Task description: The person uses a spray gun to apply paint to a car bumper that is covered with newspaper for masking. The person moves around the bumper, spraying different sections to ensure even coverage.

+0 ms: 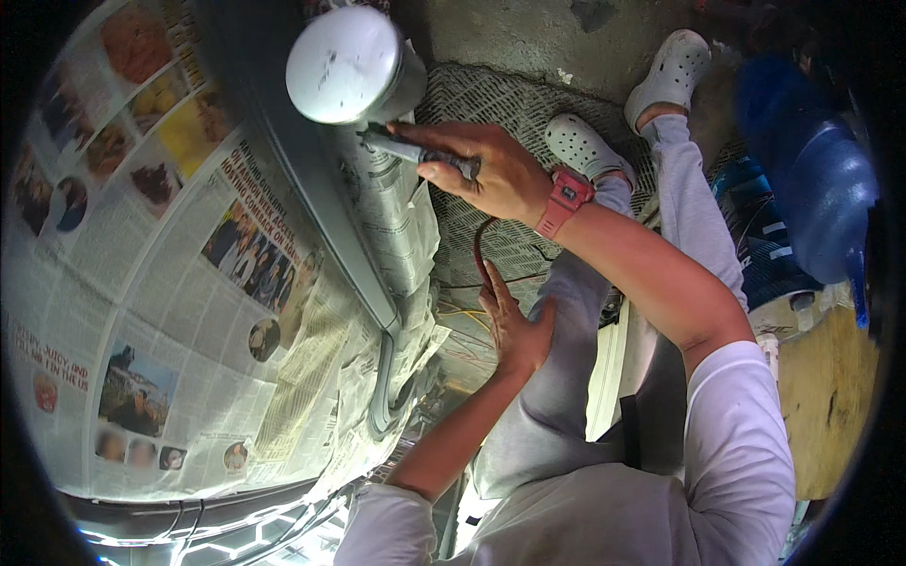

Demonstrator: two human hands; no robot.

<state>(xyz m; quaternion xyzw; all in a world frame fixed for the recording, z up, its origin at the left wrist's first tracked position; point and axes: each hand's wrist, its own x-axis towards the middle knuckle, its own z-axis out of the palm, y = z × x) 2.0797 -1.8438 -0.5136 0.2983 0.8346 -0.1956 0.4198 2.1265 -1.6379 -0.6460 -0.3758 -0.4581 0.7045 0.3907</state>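
In my right hand (486, 170), fingers closed around its grip, is a spray gun (401, 148) with a large round white cup (344, 64) above it. Its front end is close to a long grey trim strip (335, 236) between newspaper-covered surfaces. A dark red hose (478, 247) hangs below the gun. My left hand (517, 330) is lower, in front of my leg, its thumb and fingers around that hose. The cup hides part of the strip's far end.
Newspaper sheets (179, 283) cover the large curved panel on the left. A patterned mat (491, 104) lies on the concrete floor. On the right stand a blue water jug (802, 170) and a wooden board (826, 387). Thin wires run beneath my left hand.
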